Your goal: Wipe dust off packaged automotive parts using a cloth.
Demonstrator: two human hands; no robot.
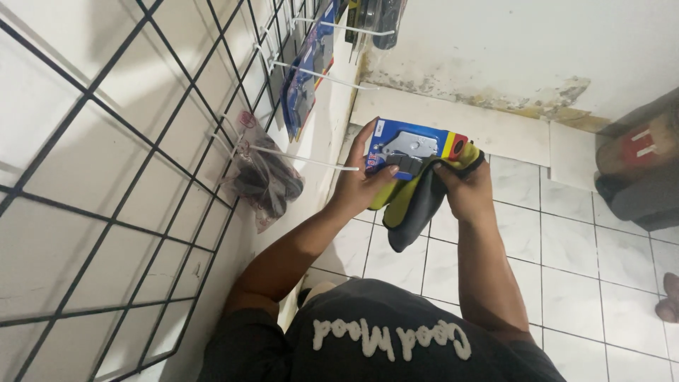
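Note:
My left hand (357,185) grips a blue blister pack (410,146) holding a grey metal part, thumb across its lower edge. My right hand (463,185) holds a yellow and dark grey cloth (410,209) against the pack's right side, by its red and yellow corner. The cloth hangs down between both hands. Both arms reach forward over a white tiled floor (566,240).
A black wire grid rack (141,177) covers the wall on the left, with white hooks (304,159). A clear bag of dark parts (265,180) and blue packs (304,71) hang from them. A red and grey object (640,170) sits at the right edge. Someone's foot (668,301) shows lower right.

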